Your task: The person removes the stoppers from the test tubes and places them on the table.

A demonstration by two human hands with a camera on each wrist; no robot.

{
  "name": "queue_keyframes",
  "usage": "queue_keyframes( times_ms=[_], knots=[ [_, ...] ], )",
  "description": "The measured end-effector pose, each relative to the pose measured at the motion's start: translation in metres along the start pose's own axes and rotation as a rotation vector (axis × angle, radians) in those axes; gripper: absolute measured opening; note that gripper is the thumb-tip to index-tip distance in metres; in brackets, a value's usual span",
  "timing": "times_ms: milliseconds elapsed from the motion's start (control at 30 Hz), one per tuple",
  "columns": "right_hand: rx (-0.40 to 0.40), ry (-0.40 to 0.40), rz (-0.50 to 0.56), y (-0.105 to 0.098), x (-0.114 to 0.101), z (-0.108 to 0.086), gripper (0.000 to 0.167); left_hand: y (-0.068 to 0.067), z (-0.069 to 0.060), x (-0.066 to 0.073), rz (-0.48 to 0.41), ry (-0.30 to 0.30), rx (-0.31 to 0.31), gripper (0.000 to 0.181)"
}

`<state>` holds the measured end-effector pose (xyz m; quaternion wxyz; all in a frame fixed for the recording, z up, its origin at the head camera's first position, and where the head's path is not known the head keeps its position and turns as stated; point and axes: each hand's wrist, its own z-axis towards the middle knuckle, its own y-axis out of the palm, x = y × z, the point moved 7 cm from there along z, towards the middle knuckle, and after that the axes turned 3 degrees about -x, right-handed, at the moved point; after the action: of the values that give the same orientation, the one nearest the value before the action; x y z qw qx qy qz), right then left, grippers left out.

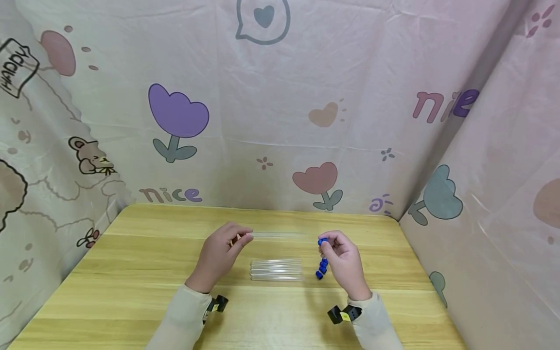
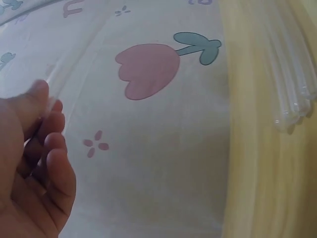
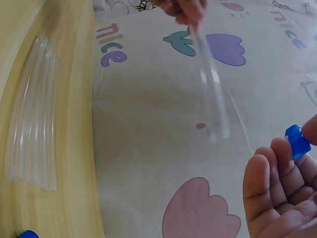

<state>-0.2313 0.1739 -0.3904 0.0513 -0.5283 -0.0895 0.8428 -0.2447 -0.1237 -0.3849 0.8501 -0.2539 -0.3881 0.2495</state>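
My left hand [image 1: 219, 253] pinches the closed end of a clear test tube [image 1: 275, 235] between thumb and fingers. The tube is held level above the table, its other end toward the right hand; it looks blurred in the right wrist view. Between the thumb and fingers of my right hand [image 1: 345, 261] is a small blue cap [image 3: 297, 142], apart from the tube's end. Several more clear test tubes [image 1: 276, 270] lie side by side on the table between the hands. Their rounded ends [image 2: 292, 116] show in the left wrist view. Several loose blue caps [image 1: 323, 267] lie beside the right hand.
The wooden table [image 1: 131, 282] ends at a printed cloth [image 1: 258, 126] hung along its back. More cloth hangs at the left and right sides. Black wrist cameras [image 1: 215, 305] are strapped over both sleeves.
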Motion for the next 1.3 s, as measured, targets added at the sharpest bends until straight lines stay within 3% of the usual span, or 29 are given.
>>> queue_keyframes(
  times_ms=[400,633,867,1133,1300],
  knots=[
    [-0.044,0.007,-0.004,0.008,0.006,-0.001,0.009,0.032,-0.007,-0.031,-0.004,-0.201,-0.023,0.017],
    [-0.06,0.022,-0.013,0.008,0.008,0.0,0.008,0.057,-0.01,-0.047,-0.01,-0.322,-0.088,0.017],
    [-0.058,0.011,-0.011,0.008,0.007,0.0,0.01,0.066,-0.009,-0.054,-0.006,-0.345,-0.121,0.018],
    [-0.07,0.02,-0.007,0.008,0.007,0.0,0.01,0.078,-0.012,-0.064,0.076,-0.322,-0.236,0.014],
    [-0.094,0.021,-0.022,0.01,0.005,0.0,0.01,0.083,-0.013,-0.067,0.078,-0.327,-0.285,0.011]
  ],
)
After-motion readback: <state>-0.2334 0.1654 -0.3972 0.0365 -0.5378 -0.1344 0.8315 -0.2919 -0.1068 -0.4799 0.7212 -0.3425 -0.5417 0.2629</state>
